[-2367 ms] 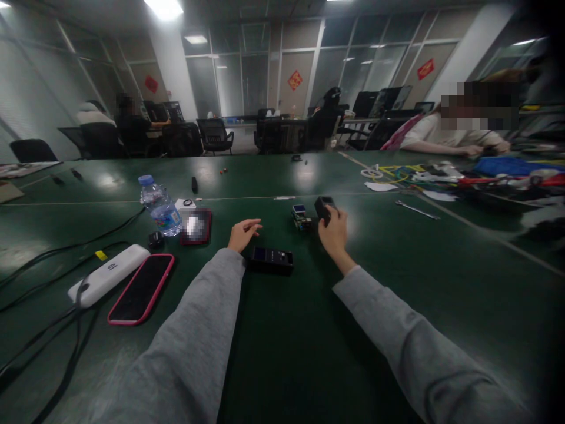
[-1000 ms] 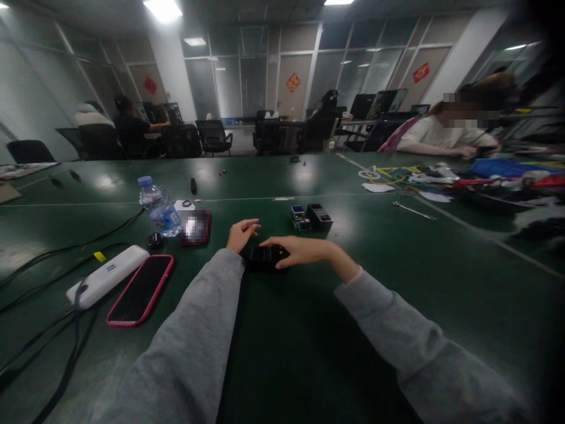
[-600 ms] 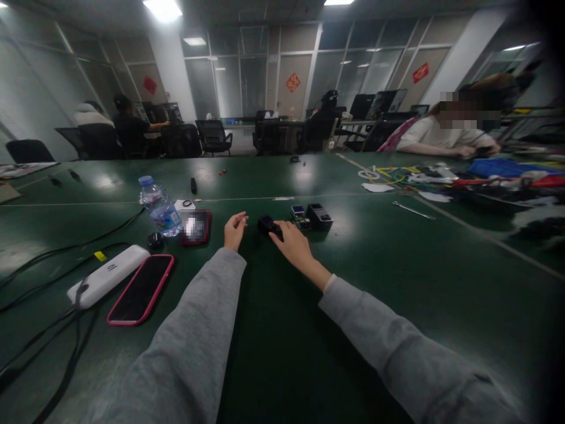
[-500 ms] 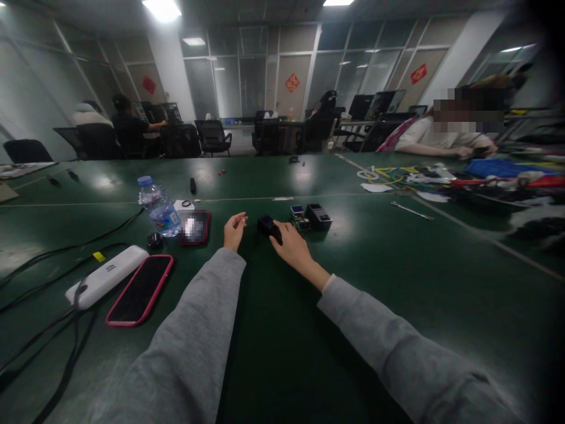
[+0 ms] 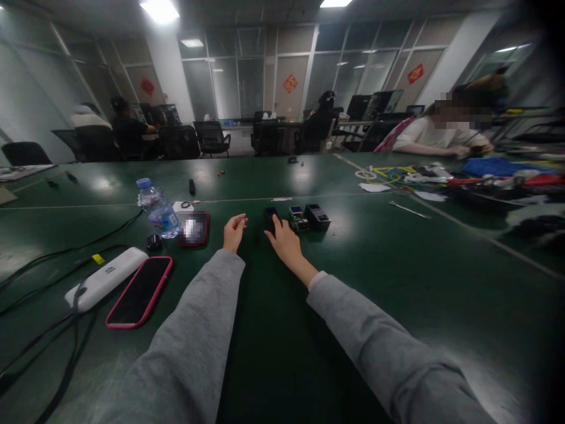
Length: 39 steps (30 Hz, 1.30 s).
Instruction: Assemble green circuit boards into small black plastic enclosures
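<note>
1. Right hand (image 5: 286, 241) is seen with its fingertips laid against a small black device (image 5: 269, 212); whether the device is gripped or merely touched cannot be told, since its near side is partly covered by the fingers.
2. The device is set on a dark green table (image 5: 273, 353), ahead of the wearer and near the middle of the view, with its dark upper face partly exposed.
3. Just to the device's right, a green circuit board (image 5: 299, 222) topped by a small screen is placed, and close beside that a black box (image 5: 318, 217) is stood.
4. To the device's left, the left hand (image 5: 233, 233) is held slightly apart, its fingers loosely curled and nothing seen between them. Both arms are covered by grey sleeves (image 5: 200, 318).
5. Farther left, a red-edged item (image 5: 194, 229), its face blurred by pixels, is laid near a clear water bottle (image 5: 156, 207) capped in blue; a small black object (image 5: 154, 242) is seen at the bottle's foot.
6. Nearer the wearer, a pink-cased phone (image 5: 140, 292) is laid beside a white oblong block (image 5: 106, 278), which is crossed by a black cable (image 5: 76, 300).
7. Well to the right, a wrench (image 5: 409, 209) is seen near a heap of coloured cables and parts (image 5: 494, 182), behind which a person in white (image 5: 430, 139) is seated.
</note>
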### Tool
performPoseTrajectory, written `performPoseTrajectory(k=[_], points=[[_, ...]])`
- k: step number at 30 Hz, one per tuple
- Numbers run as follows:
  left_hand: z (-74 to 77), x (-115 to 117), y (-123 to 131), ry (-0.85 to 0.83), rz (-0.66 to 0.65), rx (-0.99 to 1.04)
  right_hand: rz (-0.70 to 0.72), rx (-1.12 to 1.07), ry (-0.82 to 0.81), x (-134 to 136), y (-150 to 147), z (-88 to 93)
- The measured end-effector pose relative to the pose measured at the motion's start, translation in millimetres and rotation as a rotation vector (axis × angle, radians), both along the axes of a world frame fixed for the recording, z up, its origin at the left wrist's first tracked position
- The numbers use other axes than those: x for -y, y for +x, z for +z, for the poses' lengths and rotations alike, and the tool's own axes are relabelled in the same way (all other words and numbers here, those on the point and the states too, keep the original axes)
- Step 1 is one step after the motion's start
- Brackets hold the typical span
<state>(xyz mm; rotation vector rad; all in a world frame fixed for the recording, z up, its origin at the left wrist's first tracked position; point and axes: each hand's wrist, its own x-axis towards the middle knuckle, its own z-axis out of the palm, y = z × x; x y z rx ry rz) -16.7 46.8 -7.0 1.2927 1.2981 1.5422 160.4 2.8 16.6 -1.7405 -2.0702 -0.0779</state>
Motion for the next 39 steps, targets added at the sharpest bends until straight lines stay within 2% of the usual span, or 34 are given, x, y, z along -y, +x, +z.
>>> performPoseTrajectory(k=[11, 13, 17, 21, 24, 28, 32, 39], points=[[-3.6, -1.0, -2.0, -0.036, 0.0, -0.049, 0.049, -0.05, -0.007, 1.4, 1.0, -2.8], [-3.1, -1.1, -2.0, -0.033, 0.009, -0.053, 0.046, -0.076, 0.024, 2.6, 1.5, 1.2], [0.9, 0.7, -1.2, -0.018, 0.041, -0.044, 0.062, -0.178, 0.194, 12.3, -2.1, 17.9], [5.0, 2.9, -3.5, 0.023, 0.186, -0.017, 0.179, -0.176, 0.232, 24.6, -23.2, 28.9], [4.2, 1.9, -7.9, 0.046, 0.308, -0.028, 0.246, -0.161, 0.186, 23.9, -46.7, 23.3], [-0.8, -2.3, -11.6, 0.077, 0.403, -0.085, 0.227, -0.146, 0.105, 10.4, -67.7, 7.5], [-2.6, -3.4, -9.1, 0.068, 0.347, -0.099, 0.2, -0.098, 0.065, 1.3, -71.8, -2.6], [5.0, 5.1, -2.0, 0.062, 0.251, -0.118, 0.199, -0.052, 0.025, 2.2, -70.8, -4.9]])
